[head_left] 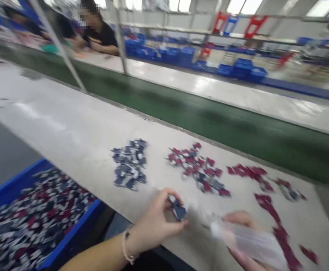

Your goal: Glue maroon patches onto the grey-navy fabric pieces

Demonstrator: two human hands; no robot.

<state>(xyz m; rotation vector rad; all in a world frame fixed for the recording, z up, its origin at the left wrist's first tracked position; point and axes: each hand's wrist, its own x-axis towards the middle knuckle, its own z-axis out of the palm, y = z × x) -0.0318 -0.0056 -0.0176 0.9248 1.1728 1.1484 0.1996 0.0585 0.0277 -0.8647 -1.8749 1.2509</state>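
The left hand (155, 222) pinches a dark blue piece (179, 211) between its fingers (168, 195) above the worktop (68, 124), lower centre of the frame. The right hand (237, 222) is blurred behind a translucent plastic sheet (251, 244), its fingers impossible to make out. A blue-piece pile (129, 163) lies just beyond.

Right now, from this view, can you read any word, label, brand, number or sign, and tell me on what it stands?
None can be read.
The dark blue cut piece in the left hand: no readable marking.
The pile of dark blue pieces on the bench: too small and blurred to read.
The pieces in the blue crate: too blurred to read.
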